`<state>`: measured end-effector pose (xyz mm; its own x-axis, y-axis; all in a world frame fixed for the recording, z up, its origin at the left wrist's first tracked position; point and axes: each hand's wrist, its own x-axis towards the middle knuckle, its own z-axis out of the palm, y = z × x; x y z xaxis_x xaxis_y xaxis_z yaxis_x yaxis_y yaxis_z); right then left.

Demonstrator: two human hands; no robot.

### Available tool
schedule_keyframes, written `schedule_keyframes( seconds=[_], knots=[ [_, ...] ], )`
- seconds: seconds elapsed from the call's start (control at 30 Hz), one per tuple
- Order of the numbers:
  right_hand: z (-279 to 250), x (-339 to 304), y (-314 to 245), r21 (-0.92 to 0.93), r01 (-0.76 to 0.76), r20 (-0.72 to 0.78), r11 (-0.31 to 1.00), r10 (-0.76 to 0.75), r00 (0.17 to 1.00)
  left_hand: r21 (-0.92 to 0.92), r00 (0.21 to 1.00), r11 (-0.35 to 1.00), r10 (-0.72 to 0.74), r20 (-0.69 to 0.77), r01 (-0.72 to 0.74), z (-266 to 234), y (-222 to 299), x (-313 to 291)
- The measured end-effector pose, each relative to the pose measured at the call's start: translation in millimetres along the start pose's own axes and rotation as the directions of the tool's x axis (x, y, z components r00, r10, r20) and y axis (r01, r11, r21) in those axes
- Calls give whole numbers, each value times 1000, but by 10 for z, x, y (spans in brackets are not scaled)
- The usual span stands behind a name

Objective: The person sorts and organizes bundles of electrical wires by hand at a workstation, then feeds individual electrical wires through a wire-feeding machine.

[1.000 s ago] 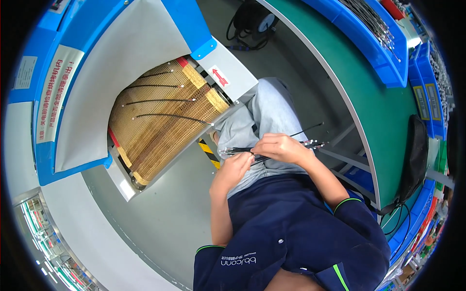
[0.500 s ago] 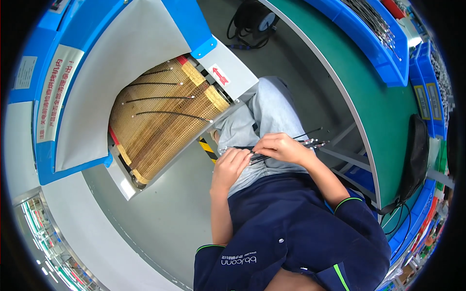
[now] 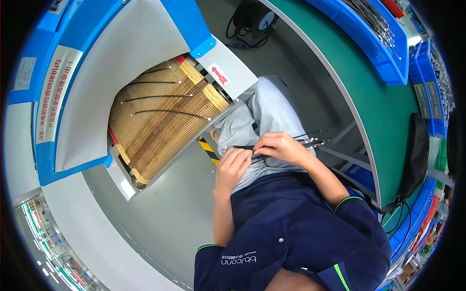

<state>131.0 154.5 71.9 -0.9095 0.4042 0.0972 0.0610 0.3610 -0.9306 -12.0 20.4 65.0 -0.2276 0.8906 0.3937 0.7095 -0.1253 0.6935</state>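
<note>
Over my lap, my left hand and my right hand come together, fingers of both pinched on a thin black cable. One of its ends seems to stick out past the right hand. A bundle of black cables with small metal connectors lies across my thighs, beneath and beside the hands. My fingers hide the point where they meet. To the left, several similar black cables lie spaced apart on the mesh belt of a conveyor, running under a grey-white hood.
On the right curves a green-topped table with a pale edge. Blue bins there hold cables and small parts. A black bag hangs by the table. A black cable reel stands on the floor beyond my knees.
The cables on the belt have crept slightly toward the hood. My left hand has shifted a little to the right, and a small tip now shows left of it. Both hands keep their pinch.
</note>
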Motion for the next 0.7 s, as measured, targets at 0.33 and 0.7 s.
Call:
schedule_keyframes(
  seconds=[0.33, 0.7],
  knots=[
    [-64, -2, -12, -23, -53, -13, 998, 52, 999, -32, 998, 998, -55, -14, 55, -23, -18, 4],
    [-726, -202, 113, -392, -179, 7, 902, 198, 980, 200, 964, 944, -261, -39, 264, -510, -389, -378]
  ],
)
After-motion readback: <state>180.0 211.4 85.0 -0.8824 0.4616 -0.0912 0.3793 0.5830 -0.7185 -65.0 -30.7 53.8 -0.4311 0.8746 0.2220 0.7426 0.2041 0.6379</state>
